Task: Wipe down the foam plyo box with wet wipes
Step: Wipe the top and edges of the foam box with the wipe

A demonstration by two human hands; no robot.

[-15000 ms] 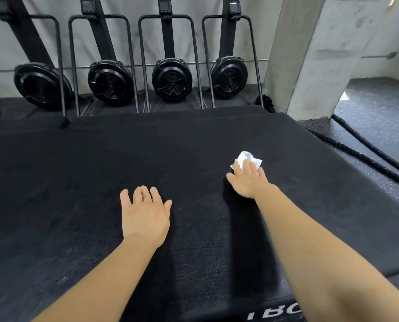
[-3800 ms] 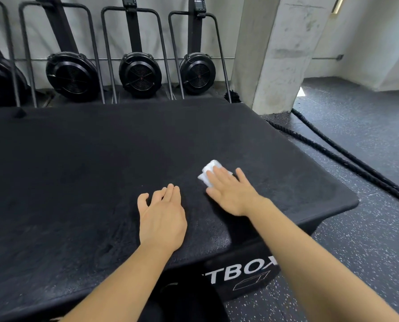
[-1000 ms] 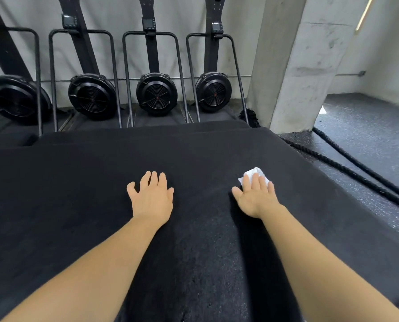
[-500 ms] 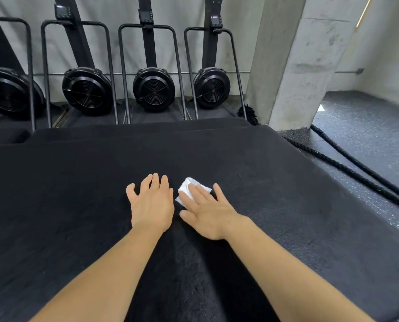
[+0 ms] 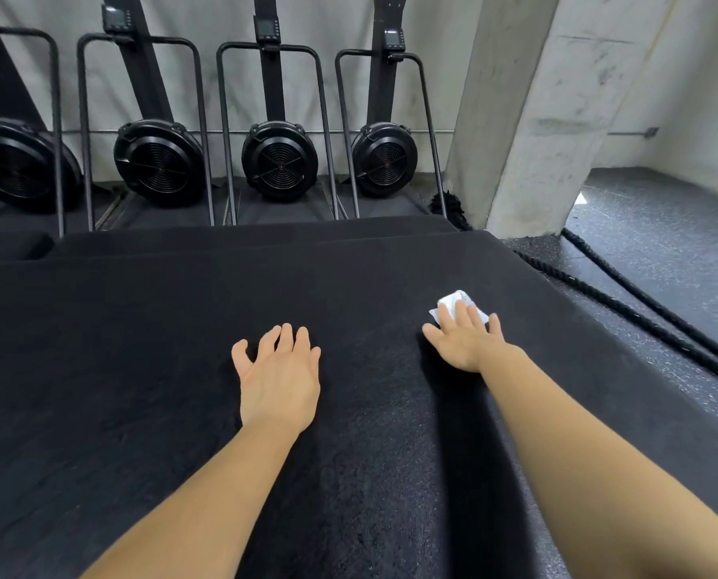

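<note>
The black foam plyo box fills the lower view, its flat top facing me. A folded white wet wipe lies on the top toward the right, mostly covered by my fingers. My right hand presses it down with straight, spread fingers. My left hand rests flat on the box top near the middle, fingers straight and holding nothing.
Several black fan machines with metal frames stand along the back wall beyond the box. A concrete pillar rises at the back right. Thick black ropes lie on the speckled floor to the right.
My right hand has slid the wipe to the right, away from my left hand, which has stayed in place on the box top.
</note>
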